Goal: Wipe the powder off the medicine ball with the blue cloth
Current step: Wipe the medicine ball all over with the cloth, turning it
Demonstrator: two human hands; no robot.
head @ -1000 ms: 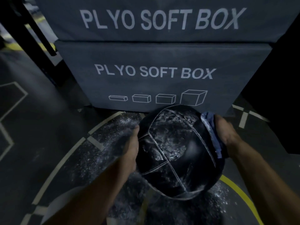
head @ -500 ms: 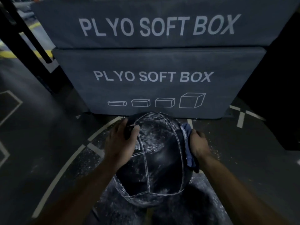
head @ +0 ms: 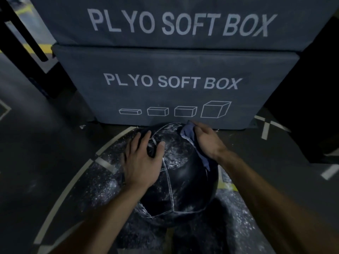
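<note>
A black medicine ball (head: 180, 180) with white seams sits on the floor in front of me, with white powder smeared over its top. My left hand (head: 143, 160) lies spread on the ball's upper left side, fingers fairly straight. My right hand (head: 205, 140) presses the blue cloth (head: 189, 134) against the ball's upper right side; the cloth hangs down along the ball under my palm.
Two stacked grey boxes (head: 174, 85) marked PLYO SOFT BOX stand directly behind the ball. White powder (head: 102, 180) is scattered on the dark floor around the ball. Painted floor lines (head: 77, 176) curve to the left; a black block (head: 315, 107) stands at the right.
The ball has come down from being held up and now rests low in front of the boxes. My left hand moved onto its top; my right hand with the cloth moved up toward the top right.
</note>
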